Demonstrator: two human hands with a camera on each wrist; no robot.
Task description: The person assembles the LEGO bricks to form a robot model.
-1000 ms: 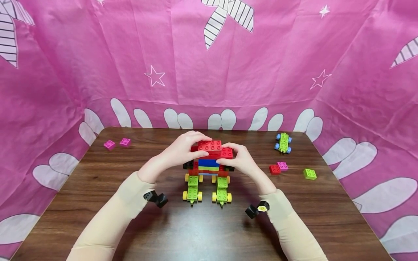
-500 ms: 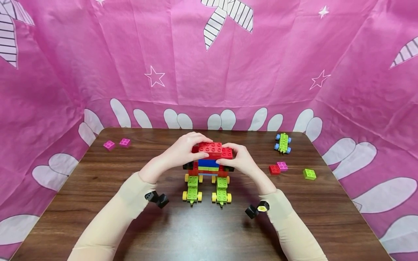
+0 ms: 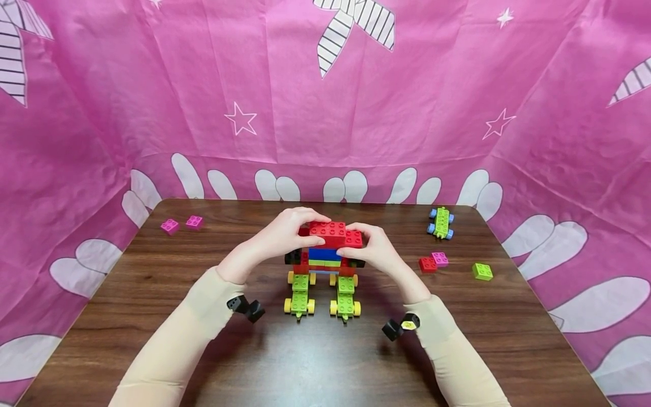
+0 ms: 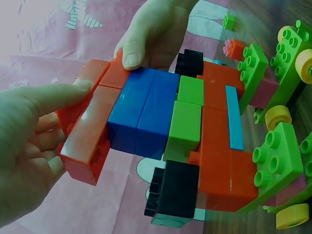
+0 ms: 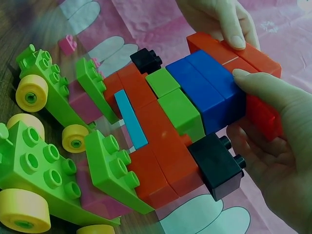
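A toy brick figure [image 3: 325, 254] stands on the table on two green wheeled bases [image 3: 300, 299] with yellow wheels. Its body stacks red, green and blue bricks, with black bricks [image 4: 178, 187] jutting out at either side. My left hand [image 3: 285, 232] pinches the red brick [image 3: 328, 233] on top, thumb on its near face and fingers behind. From the right, my right hand [image 3: 373, 249] grips the upper body between thumb and fingers, its thumb [image 5: 263, 87] lying where a blue brick [image 5: 207, 83] meets the red ones. The right fingertips are hidden behind the figure.
Two pink bricks [image 3: 194, 222] lie at the back left of the brown table [image 3: 325, 362]. To the right are a red brick [image 3: 428, 264], a pink brick [image 3: 439, 259], a green brick [image 3: 482, 271] and a green base with blue wheels [image 3: 441, 223]. Pink cloth [image 3: 305, 135] hangs behind.
Compared with one second ago, the top red brick sits slightly lower and farther right in the left hand's pinch. The right hand has hardly moved.
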